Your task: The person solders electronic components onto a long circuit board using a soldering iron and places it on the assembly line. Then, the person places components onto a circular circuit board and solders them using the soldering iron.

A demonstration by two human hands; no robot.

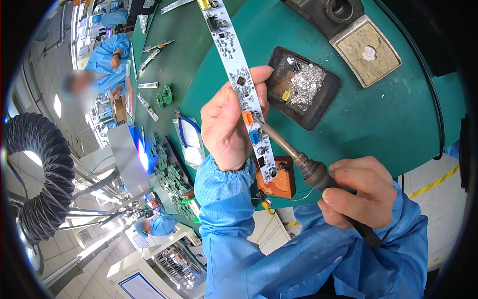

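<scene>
My left hand (226, 122) grips a long, narrow white circuit board (230, 55) by its edges, thumb on one side and fingers behind. The board carries small black parts, an orange connector (248, 118) and a blue connector (255, 137). In my right hand (361, 192) is a soldering iron (313, 172), held like a pen by its dark handle. Its tip reaches the board's edge beside the orange connector; whether it touches a joint is too small to tell. Behind the board lies a black tray (326, 102) with silvery solder scraps and a yellow part.
An iron stand with a sponge tray (343, 47) stands at the back right. Blue-handled pliers (186, 127), several boards and a pile of green boards (172, 182) lie to the left. An orange-brown block (284, 187) sits near the table edge. A black duct (42, 164) and co-workers are farther left.
</scene>
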